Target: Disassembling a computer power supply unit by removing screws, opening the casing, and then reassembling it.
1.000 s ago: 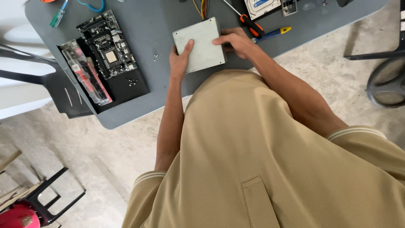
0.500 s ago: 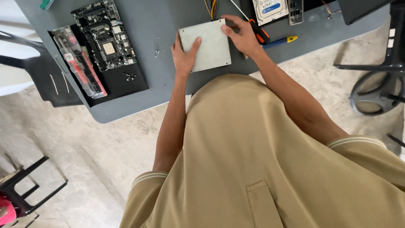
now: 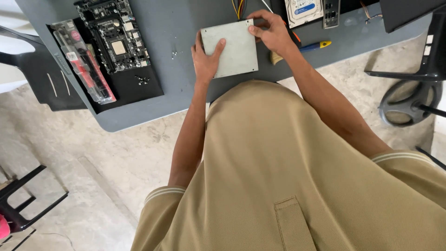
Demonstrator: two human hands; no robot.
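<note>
Grey tabletop [image 3: 186, 100] runs across the top of the view, over a pale stone floor [image 3: 93, 162]. Person in a tan shirt [image 3: 288, 176] leans over the near edge.

Black mat [image 3: 125, 90] sits at the left of the tabletop, carrying a black motherboard [image 3: 114, 35] with a clear plastic tool case [image 3: 83, 60] just beside it on the left. A few small screws [image 3: 141, 80] lie loose on the mat below the board.

Grey metal box [image 3: 231, 48], flat side up, lies at the tabletop centre, near the front edge. Bundle of coloured wires [image 3: 239, 7] comes out of its far side.

Left hand [image 3: 206, 59] rests against the box's left edge, thumb laid on the top face, fingers loosely curled along the side, not clamped. Right hand [image 3: 271, 33] is at the far right corner, fingers pinched closed on the box edge there.

Right of the box: a hard drive [image 3: 303, 10] and a metal port plate [image 3: 331, 13] at the far edge, and a blue-and-yellow screwdriver [image 3: 313, 46] lying just past the right wrist. Black chair base [image 3: 409, 104] stands on the floor at right.
</note>
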